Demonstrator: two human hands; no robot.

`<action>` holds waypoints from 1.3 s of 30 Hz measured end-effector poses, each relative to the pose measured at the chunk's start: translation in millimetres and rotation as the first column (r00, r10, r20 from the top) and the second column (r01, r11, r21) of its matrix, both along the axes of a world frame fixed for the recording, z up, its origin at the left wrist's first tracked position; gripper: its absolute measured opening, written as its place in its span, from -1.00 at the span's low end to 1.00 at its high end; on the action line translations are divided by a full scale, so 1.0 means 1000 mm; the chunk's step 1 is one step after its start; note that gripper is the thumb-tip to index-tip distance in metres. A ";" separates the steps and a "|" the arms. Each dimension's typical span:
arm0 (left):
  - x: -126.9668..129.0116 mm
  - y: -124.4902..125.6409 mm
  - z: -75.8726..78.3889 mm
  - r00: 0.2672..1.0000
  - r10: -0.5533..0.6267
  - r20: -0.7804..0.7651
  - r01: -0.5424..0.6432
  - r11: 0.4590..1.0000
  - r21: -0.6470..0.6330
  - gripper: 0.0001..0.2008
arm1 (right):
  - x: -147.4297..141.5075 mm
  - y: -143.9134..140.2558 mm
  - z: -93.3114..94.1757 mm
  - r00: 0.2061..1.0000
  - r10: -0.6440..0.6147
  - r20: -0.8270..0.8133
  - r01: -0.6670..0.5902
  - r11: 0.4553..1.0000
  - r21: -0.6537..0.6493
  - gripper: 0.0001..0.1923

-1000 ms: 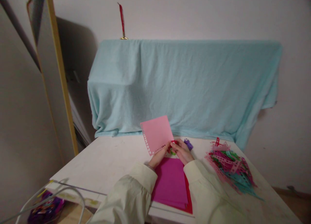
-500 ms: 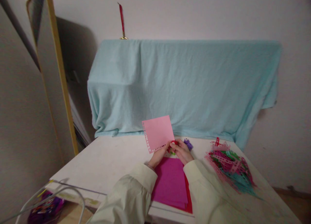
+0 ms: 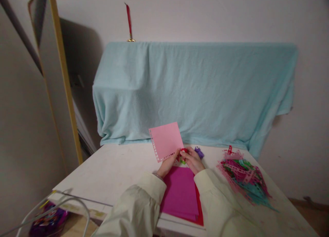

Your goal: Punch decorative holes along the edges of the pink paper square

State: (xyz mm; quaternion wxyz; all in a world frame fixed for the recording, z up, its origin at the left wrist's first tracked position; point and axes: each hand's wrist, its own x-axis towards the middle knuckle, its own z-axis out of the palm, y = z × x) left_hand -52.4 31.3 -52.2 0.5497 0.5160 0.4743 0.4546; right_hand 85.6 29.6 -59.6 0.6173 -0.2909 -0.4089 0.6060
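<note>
From the head camera, the left hand [image 3: 168,165] has its fingers closed on the lower right corner of a light pink paper sheet [image 3: 166,141], which stands nearly upright above the desk [image 3: 115,172], a row of punched holes along its left and bottom edges. The right hand [image 3: 193,161] meets it at that corner, fingers curled shut around a small red and green punch [image 3: 183,154] pressed against the sheet's edge; most of the punch is hidden by the fingers.

Under both wrists lies a stack of magenta paper [image 3: 180,192] over a red sheet, flat at the near edge of the desk. A small purple punch [image 3: 198,151] lies just beyond the right hand. Well to the right is a heap of punched paper strips [image 3: 244,178] in pink, green and teal. A light blue cloth [image 3: 195,89] drapes something behind the desk.
</note>
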 end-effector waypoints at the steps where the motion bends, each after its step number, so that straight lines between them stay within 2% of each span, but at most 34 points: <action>1: 0.000 0.000 0.000 1.000 0.002 -0.003 -0.002 1.000 0.008 -0.45 | 0.000 0.000 0.000 1.000 0.005 0.001 -0.005 1.000 0.003 -0.74; 10: 0.000 -0.001 0.001 0.996 -0.025 -0.084 0.028 0.999 0.037 -0.50 | -0.002 -0.004 0.005 1.000 0.010 0.028 -0.010 1.000 -0.002 -0.72; 15: 0.000 -0.006 0.012 0.997 0.025 -0.071 -0.025 1.000 0.006 -0.56 | -0.002 -0.003 0.004 1.000 0.010 0.012 -0.010 1.000 0.005 -0.70; 20: 0.000 -0.011 0.022 0.999 -0.001 -0.055 0.000 1.000 -0.003 -0.54 | -0.002 -0.003 0.004 1.000 -0.011 -0.005 0.011 1.000 -0.005 -0.68; 30: 0.002 -0.006 0.010 1.000 -0.006 0.013 0.006 1.000 0.006 -0.51 | -0.002 -0.001 0.001 1.000 0.004 -0.006 -0.004 1.000 -0.019 -0.73; 39: -0.001 -0.012 0.021 1.000 -0.011 -0.021 0.011 1.000 -0.008 -0.54 | -0.002 -0.003 0.005 1.000 0.003 0.005 -0.003 1.000 -0.022 -0.71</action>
